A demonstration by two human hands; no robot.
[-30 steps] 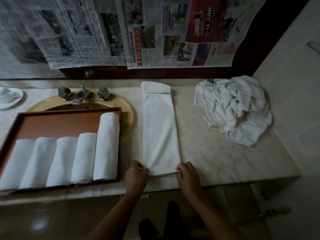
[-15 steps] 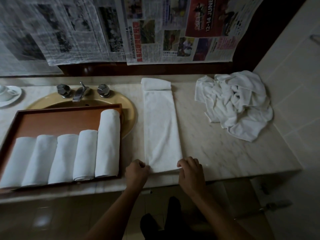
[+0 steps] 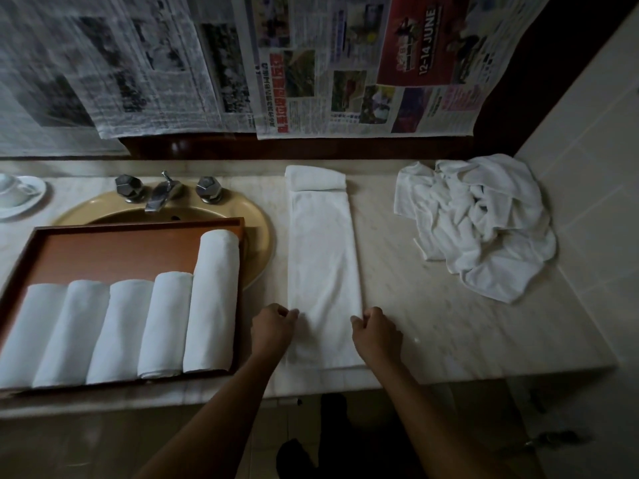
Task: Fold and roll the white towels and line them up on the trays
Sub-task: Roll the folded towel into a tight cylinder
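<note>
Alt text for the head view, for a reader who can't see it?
A person's left hand and right hand pinch the side edges of a long folded towel on a marble counter. Left of it, a wooden tray holds five rolled towels; right of it lies a crumpled towel pile.

1 head view, looking forward and down, close above counter (image 3: 432,305) (near edge), wall behind

I read one open lane of pale marble counter (image 3: 397,271) between the long folded white towel strip (image 3: 323,271) and the crumpled heap of white towels (image 3: 484,223) (which crowds the beige tiled wall (image 3: 587,167)). On the left, the brown wooden tray (image 3: 121,247) of rolled white towels (image 3: 214,299) sits near the strip, leaving only a narrow gap.
</note>
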